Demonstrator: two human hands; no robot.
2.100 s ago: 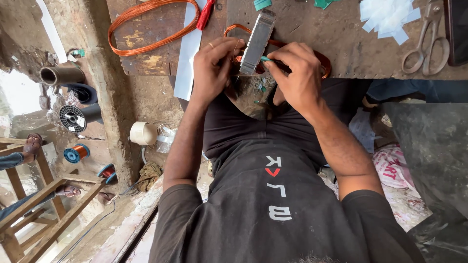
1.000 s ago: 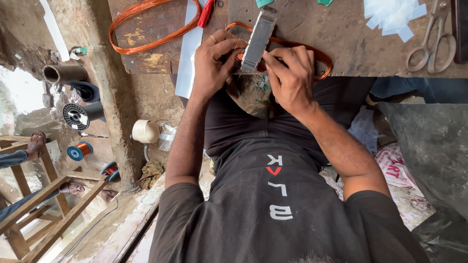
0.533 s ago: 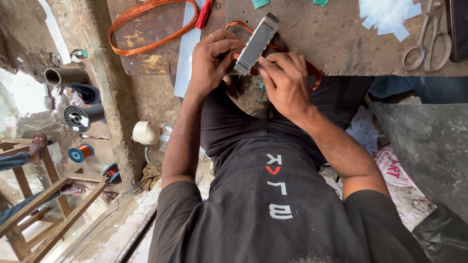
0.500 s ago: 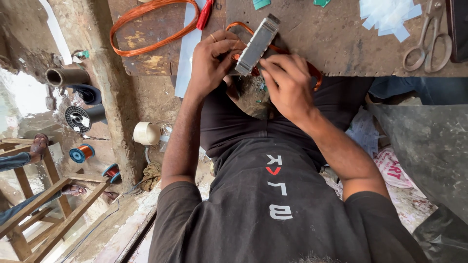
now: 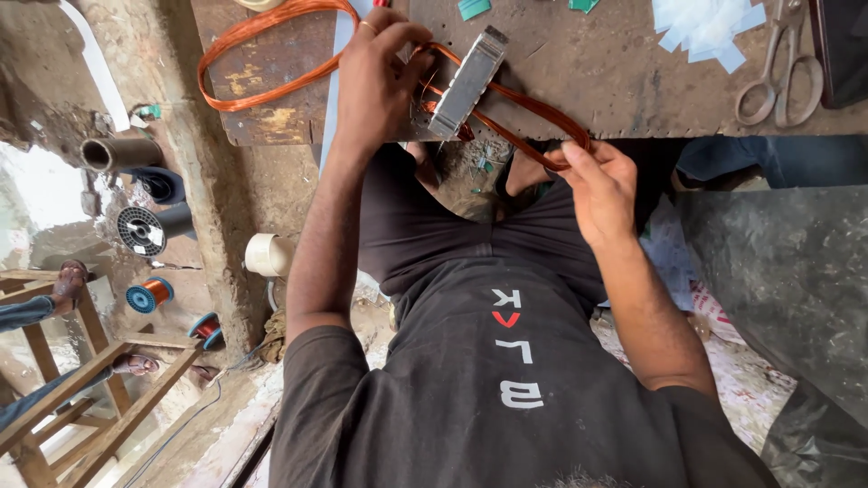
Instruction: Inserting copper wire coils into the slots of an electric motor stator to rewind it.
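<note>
Workbench (image 5: 633,81): left hand (image 5: 380,72) clamps core (image 5: 466,81); right hand (image 5: 601,185) pinches coil (image 5: 533,113). Overpulling risks kinked wire.

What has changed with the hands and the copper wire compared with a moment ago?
The right hand has drawn away from the metal block toward the bench edge, now pinching the end of the copper wire coil; earlier it worked close against the block. The left hand stays on the block and coil. The scissors and white paper strips lie as before.
</note>
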